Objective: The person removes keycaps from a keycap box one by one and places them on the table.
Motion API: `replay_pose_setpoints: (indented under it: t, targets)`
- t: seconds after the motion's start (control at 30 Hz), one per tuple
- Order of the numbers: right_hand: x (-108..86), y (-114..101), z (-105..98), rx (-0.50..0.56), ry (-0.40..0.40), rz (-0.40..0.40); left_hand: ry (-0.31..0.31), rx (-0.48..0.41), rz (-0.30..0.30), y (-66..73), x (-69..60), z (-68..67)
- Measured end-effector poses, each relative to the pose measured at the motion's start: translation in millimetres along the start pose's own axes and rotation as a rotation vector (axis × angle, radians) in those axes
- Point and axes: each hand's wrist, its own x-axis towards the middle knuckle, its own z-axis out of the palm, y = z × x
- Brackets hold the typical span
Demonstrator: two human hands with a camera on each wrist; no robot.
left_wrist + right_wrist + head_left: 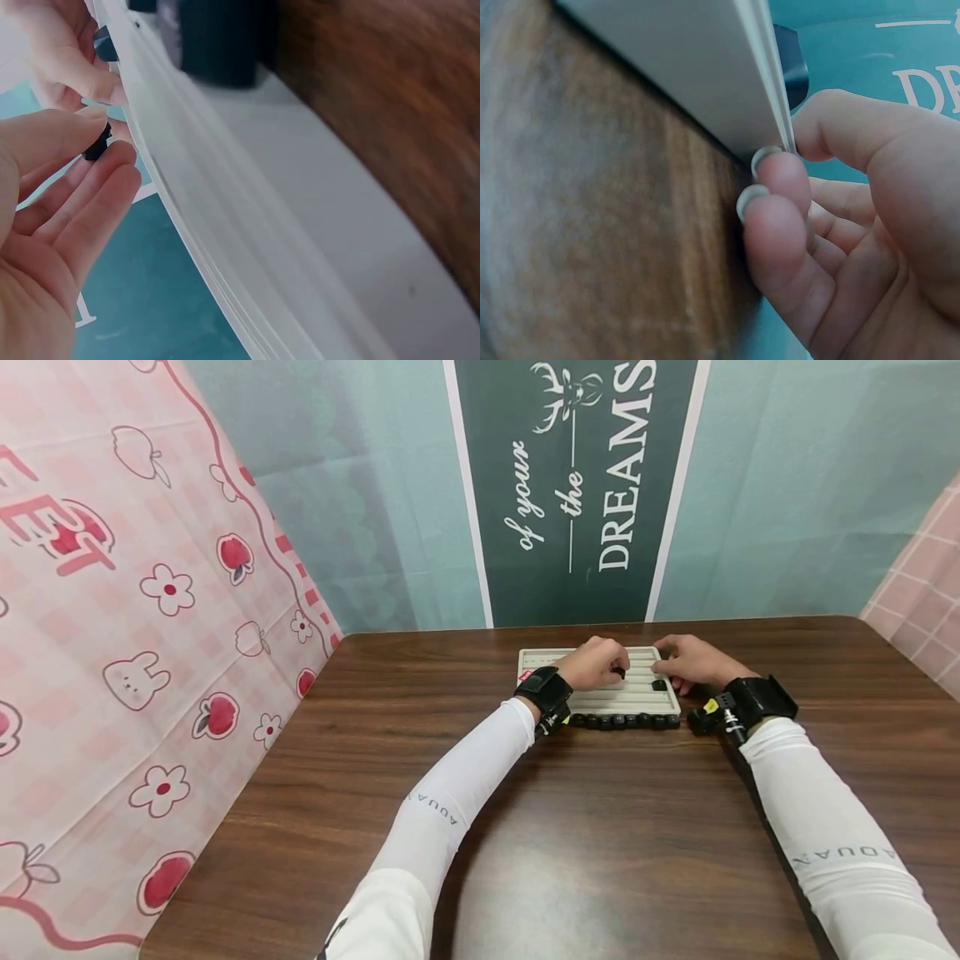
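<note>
A pale ridged board [622,700] lies near the table's far edge, with a red label at its left side. Above it my left hand [596,662] pinches a small black block [96,147] between thumb and fingertips, clear of the surface in the left wrist view. My right hand [697,662] grips the board's right edge, thumb at the upper face and fingertips [780,180] against the side. Close to that thumb another black block [658,685] sits on the board. Several more black blocks [622,722] stand in a row along the near edge.
The brown wooden table [570,835] stretches from the board toward me. Behind it hangs a green cloth [405,527] with white lettering, and a pink patterned cloth [165,693] hangs at the left. Each wrist carries a black camera strap [761,697].
</note>
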Motion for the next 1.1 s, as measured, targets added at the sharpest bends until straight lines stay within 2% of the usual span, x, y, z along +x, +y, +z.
replay_pose_setpoints:
  t: [0.47, 0.7, 0.93, 1.1]
  targets:
    - [-0.7, -0.7, 1.1, -0.008, 0.006, -0.007, 0.021, 0.038, 0.010, 7.5, -19.2, -13.0]
    - [-2.6, 0.5, -0.1, -0.029, 0.008, -0.009, 0.031, 0.043, 0.036, 12.3, -26.1, -17.7]
    - [-0.7, -0.3, 0.3, -0.026, 0.006, -0.009, 0.025, 0.029, 0.018, 14.9, -40.0, -22.1]
    - [0.1, 0.2, 1.3, -0.020, 0.004, -0.011, 0.016, 0.017, 0.036, 16.8, -50.8, -22.9]
